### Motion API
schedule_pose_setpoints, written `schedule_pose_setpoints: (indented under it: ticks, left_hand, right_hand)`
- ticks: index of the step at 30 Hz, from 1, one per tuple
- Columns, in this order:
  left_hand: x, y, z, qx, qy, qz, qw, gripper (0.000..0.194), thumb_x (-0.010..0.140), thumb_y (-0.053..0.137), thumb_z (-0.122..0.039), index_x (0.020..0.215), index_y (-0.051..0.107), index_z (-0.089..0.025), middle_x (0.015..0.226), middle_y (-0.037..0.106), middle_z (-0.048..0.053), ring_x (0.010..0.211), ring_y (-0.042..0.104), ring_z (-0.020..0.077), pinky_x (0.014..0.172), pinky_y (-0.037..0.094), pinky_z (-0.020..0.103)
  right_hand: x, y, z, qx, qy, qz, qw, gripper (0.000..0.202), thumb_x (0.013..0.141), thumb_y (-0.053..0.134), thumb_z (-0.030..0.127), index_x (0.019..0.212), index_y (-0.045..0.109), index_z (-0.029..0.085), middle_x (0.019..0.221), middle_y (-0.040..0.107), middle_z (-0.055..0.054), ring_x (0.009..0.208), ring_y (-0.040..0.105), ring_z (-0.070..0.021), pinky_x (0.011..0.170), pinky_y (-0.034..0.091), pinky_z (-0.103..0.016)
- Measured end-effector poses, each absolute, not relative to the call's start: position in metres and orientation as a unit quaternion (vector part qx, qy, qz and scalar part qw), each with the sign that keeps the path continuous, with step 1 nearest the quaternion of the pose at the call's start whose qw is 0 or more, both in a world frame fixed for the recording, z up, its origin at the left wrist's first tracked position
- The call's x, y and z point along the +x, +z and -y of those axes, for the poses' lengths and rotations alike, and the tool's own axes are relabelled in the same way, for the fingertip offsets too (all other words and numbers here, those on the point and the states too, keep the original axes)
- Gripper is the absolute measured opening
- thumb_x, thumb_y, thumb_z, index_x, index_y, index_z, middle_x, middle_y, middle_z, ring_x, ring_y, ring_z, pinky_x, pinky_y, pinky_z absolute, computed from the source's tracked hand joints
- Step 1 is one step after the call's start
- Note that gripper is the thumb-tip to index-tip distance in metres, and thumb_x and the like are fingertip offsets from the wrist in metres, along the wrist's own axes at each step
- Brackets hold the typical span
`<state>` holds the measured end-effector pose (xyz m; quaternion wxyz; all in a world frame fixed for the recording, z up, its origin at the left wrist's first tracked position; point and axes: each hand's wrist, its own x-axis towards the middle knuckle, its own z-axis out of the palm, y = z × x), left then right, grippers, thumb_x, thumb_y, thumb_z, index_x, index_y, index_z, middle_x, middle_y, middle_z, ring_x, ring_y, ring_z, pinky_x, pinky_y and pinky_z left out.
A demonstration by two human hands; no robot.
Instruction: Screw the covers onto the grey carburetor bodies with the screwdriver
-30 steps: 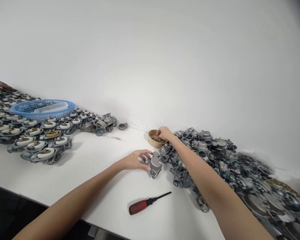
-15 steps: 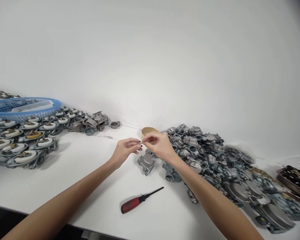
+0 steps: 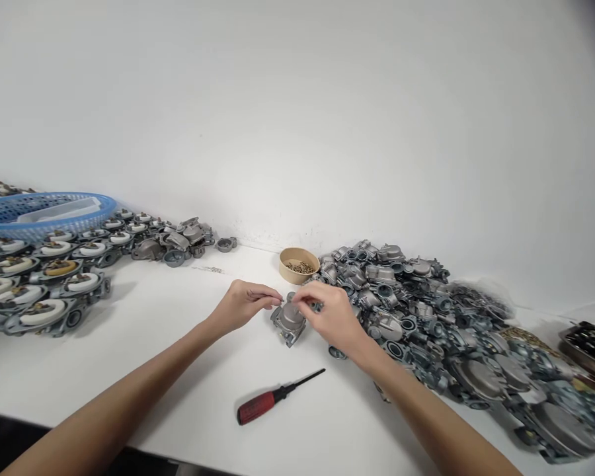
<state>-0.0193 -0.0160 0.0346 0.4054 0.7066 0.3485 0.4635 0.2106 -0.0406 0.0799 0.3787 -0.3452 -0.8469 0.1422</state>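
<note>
A grey metal carburetor [image 3: 290,318] sits on the white table between my hands. My left hand [image 3: 245,305] is at its upper left, thumb and fingertips pinched on something too small to make out. Above the carburetor's right side, my right hand [image 3: 330,314] is also pinched, and whatever its fingertips hold is hidden. Behind them stands a round cardboard bowl [image 3: 286,268] with small brass-coloured screws [image 3: 301,267] in it. Nearer the front edge lies a red-and-black screwdriver [image 3: 262,404], its tip pointing right.
A large heap of carburetors [image 3: 387,291] spreads along the right. Rows of carburetor bodies with white rings [image 3: 44,312] and a blue basket [image 3: 99,210] are at the left. Metal covers [image 3: 191,233] lie at the back left, and a tray of dark parts [image 3: 590,347] at the far right.
My hands have moved apart and my right hand has come down over the carburetor. The bowl and its screws are now uncovered. The view has shifted slightly.
</note>
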Motion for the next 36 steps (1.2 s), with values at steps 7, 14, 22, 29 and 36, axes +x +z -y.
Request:
schedule_pose_setpoints:
  ticks: [7, 14, 22, 29, 36]
  left_hand:
    - [-0.035, 0.039, 0.009, 0.83, 0.374, -0.3, 0.286, 0.014, 0.093, 0.071, -0.028, 0.098, 0.083, -0.021, 0.091, 0.083, 0.004, 0.077, 0.077, 0.0185, 0.071, 0.059, 0.025]
    - [-0.028, 0.034, 0.013, 0.843, 0.365, -0.28, 0.279, 0.011, 0.094, 0.073, -0.026, 0.096, 0.081, -0.019, 0.086, 0.082, 0.001, 0.073, 0.077, 0.0157, 0.07, 0.06, 0.022]
    - [-0.029, 0.03, 0.01, 0.862, 0.363, -0.26, 0.24, 0.01, 0.093, 0.073, -0.022, 0.097, 0.082, -0.021, 0.09, 0.083, 0.002, 0.079, 0.079, 0.0184, 0.073, 0.063, 0.024]
    - [-0.027, 0.028, 0.01, 0.868, 0.365, -0.243, 0.233, 0.011, 0.095, 0.071, -0.024, 0.095, 0.081, -0.019, 0.09, 0.082, 0.005, 0.08, 0.079, 0.0191, 0.075, 0.063, 0.026]
    - [-0.027, 0.03, 0.012, 0.869, 0.358, -0.254, 0.23, 0.012, 0.095, 0.07, -0.027, 0.096, 0.079, -0.019, 0.086, 0.082, 0.004, 0.074, 0.077, 0.0172, 0.068, 0.061, 0.025]
  right_hand:
    - [0.227, 0.021, 0.087, -0.32, 0.03, 0.933, 0.164, 0.025, 0.088, 0.055, -0.006, 0.082, 0.067, 0.015, 0.082, 0.068, -0.004, 0.071, 0.061, -0.0153, 0.059, 0.038, -0.025]
    - [0.237, 0.008, 0.085, -0.362, -0.026, 0.93, 0.053, 0.027, 0.081, 0.051, -0.009, 0.077, 0.064, 0.015, 0.08, 0.065, -0.005, 0.069, 0.059, -0.0175, 0.056, 0.026, -0.03]
    - [0.238, 0.015, 0.085, -0.356, 0.005, 0.933, 0.052, 0.03, 0.073, 0.05, -0.01, 0.082, 0.066, 0.013, 0.087, 0.066, -0.008, 0.083, 0.063, -0.0208, 0.069, 0.044, -0.03]
    - [0.247, 0.046, 0.07, -0.381, 0.055, 0.9, 0.205, 0.019, 0.099, 0.052, 0.009, 0.099, 0.07, 0.016, 0.094, 0.069, -0.006, 0.086, 0.065, -0.0175, 0.079, 0.052, -0.029]
    - [0.262, 0.073, 0.047, -0.436, 0.084, 0.835, 0.324, 0.027, 0.102, 0.047, 0.017, 0.109, 0.073, 0.018, 0.095, 0.07, -0.008, 0.074, 0.065, -0.016, 0.068, 0.053, -0.029]
